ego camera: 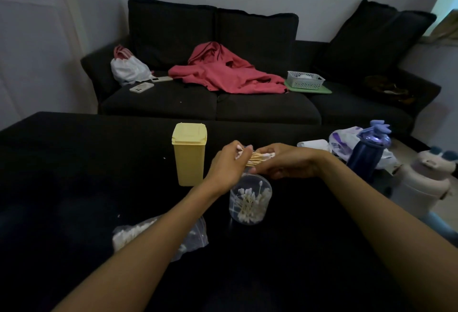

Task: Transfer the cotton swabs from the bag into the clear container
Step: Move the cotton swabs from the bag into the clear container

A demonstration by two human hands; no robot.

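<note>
Both hands [224,163] [280,160] pinch swab bundle [256,158] horizontally, left-right, above clear container [250,200].

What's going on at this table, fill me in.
A person is moving cotton swabs into a clear round container on the dark table. Both hands hold one bundle of wooden-stick swabs just above the container's open top: the left hand grips one end, the right hand the other. The container already holds a good many swabs. The plastic bag, with swabs still inside, lies on the table under the left forearm. A closed yellow box stands behind the container.
</note>
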